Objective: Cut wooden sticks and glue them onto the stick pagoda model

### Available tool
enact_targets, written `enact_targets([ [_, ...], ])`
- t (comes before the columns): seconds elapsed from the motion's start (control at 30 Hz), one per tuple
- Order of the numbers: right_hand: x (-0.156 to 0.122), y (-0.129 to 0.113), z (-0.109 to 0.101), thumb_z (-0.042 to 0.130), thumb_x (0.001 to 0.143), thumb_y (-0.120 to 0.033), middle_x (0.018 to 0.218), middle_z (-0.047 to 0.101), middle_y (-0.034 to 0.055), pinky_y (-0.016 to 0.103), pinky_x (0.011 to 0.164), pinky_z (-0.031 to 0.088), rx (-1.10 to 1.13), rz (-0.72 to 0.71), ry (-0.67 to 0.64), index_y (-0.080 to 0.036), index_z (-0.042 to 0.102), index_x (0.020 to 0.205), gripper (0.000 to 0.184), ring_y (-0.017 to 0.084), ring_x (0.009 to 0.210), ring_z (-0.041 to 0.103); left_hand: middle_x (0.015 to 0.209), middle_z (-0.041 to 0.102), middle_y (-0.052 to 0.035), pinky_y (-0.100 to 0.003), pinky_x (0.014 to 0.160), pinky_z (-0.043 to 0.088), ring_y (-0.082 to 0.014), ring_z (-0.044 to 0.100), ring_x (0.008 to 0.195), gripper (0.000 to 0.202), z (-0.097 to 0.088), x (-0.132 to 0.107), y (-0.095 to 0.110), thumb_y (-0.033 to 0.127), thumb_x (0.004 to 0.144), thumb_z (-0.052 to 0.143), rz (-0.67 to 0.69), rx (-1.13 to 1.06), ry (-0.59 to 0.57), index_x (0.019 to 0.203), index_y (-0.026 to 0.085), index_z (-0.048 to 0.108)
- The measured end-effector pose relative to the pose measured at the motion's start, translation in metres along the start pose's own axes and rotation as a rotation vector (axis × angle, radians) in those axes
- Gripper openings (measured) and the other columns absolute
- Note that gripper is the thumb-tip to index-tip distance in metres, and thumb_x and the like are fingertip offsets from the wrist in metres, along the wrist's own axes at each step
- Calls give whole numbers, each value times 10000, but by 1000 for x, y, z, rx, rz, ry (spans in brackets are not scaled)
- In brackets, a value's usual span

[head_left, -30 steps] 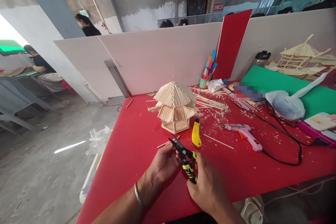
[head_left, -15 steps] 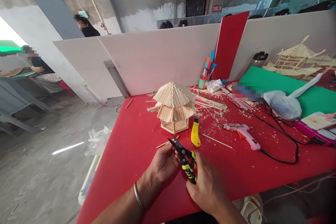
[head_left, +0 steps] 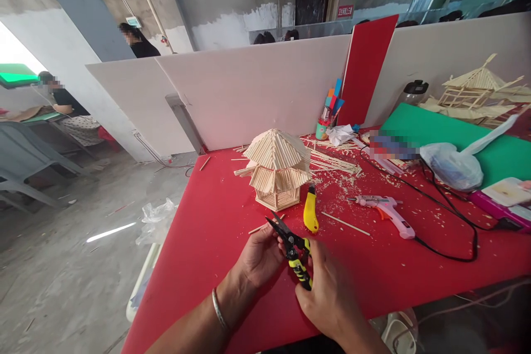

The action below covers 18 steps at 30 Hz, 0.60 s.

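Note:
Fingers of my left hand (head_left: pixel 262 257) are pinched on a thin wooden stick (head_left: pixel 255 229), close to the blades; the fingertips partly hide it. My right hand (head_left: pixel 329 293) is wrapped around the black and yellow handles of the pruning shears (head_left: pixel 295 254). Their blades point up and left, slightly apart, across the stick. Just beyond the hands stands a small pavilion model (head_left: pixel 276 168) made of wooden sticks, with a two-tiered roof. A yellow utility knife (head_left: pixel 310 213) lies to its right, and another loose stick (head_left: pixel 346 224) is beside the knife.
On the red table (head_left: pixel 199 265) lie a pink glue gun (head_left: pixel 385 211) with a black cord, a pile of sticks (head_left: pixel 336 157) and scattered wood bits. A plastic bag (head_left: pixel 452 166) rests near a green board (head_left: pixel 498 149). White partition panels (head_left: pixel 257 88) stand behind. Two people are at the left.
The view has shifted slightly, so everything sits a little further right. My hands and the pruning shears keep nearly the same pose.

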State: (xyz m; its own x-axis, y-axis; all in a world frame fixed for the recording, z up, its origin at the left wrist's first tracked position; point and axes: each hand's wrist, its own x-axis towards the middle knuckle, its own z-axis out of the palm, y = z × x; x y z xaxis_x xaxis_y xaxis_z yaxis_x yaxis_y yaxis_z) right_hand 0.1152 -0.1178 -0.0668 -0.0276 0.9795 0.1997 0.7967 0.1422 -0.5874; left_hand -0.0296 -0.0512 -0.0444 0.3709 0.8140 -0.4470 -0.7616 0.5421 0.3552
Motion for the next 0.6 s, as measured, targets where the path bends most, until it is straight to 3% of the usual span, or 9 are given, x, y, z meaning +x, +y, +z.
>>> enact_targets([
  [0.27, 1, -2, -3, 499, 664, -133, 1000, 632, 70, 330, 774, 469, 4, -16, 44, -198, 424, 1263, 607, 231, 886, 617, 591, 552, -28, -206, 565, 487, -98, 517, 527, 119, -1, 1, 0, 102, 786, 640, -18, 10, 7, 669, 91, 621],
  [0.6, 5, 5, -7, 535, 696, -114, 897, 672, 45, 273, 664, 439, -30, 76, -124, -197, 498, 1173, 486, 209, 809, 663, 621, 529, -19, -160, 518, 455, -80, 518, 549, 101, 2, 1, 2, 56, 794, 620, -20, -37, 13, 697, 86, 614],
])
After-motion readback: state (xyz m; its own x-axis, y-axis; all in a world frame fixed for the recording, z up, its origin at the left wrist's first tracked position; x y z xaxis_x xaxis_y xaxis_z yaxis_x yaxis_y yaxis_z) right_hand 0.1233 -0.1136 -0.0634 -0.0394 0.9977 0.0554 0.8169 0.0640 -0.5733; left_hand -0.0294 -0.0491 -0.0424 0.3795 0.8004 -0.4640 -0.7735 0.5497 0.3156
